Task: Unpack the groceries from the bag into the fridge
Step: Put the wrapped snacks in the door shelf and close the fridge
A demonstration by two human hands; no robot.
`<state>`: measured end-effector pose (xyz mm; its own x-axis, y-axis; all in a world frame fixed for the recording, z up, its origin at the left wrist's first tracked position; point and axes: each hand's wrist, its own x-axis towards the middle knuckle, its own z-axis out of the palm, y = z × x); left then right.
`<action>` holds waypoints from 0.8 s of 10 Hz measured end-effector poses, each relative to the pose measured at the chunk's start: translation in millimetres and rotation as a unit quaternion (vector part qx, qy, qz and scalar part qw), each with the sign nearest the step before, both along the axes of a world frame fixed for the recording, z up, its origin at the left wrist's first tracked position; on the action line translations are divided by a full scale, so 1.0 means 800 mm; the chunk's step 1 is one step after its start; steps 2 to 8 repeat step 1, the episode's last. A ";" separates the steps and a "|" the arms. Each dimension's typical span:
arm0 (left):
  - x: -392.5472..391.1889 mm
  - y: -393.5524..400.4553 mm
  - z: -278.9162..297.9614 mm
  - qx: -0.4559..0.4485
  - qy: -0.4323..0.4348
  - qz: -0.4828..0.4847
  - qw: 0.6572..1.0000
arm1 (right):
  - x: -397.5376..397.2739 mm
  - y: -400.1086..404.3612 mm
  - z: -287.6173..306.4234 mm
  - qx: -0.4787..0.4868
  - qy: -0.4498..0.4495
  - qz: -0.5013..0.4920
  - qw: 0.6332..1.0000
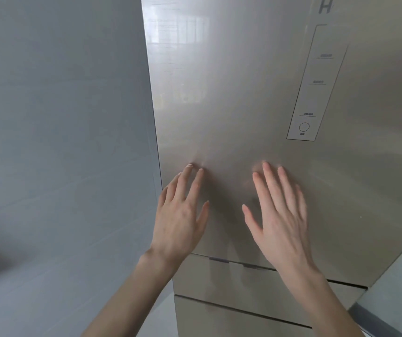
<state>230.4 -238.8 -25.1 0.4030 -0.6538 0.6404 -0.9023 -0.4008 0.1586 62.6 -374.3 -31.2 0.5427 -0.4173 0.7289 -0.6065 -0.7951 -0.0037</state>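
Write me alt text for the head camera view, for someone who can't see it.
Two bare hands, the left hand and right hand, are laid flat with straight fingers against the closed upper door of a beige fridge. A control panel runs down the door at upper right, drawer fronts sit below, and a grey wall stands to the left.

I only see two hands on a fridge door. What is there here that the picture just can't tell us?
All from the head view:
- Grocery bag: not in view at all.
- Inside of the fridge: hidden behind the shut upper door.
- Brand lettering: cut off by the top edge.
- Labels on the control panel: too small and blurred to read.
- Palms of the left hand and right hand: turned away, so how firmly they press is unclear.
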 end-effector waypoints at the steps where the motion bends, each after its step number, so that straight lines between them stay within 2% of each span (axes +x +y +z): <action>1: -0.005 0.016 0.009 -0.019 0.003 0.006 1.000 | 0.011 0.009 0.016 0.022 -0.031 0.059 0.998; 8: -0.005 0.016 0.009 -0.019 0.003 0.006 1.000 | 0.011 0.009 0.016 0.022 -0.031 0.059 0.998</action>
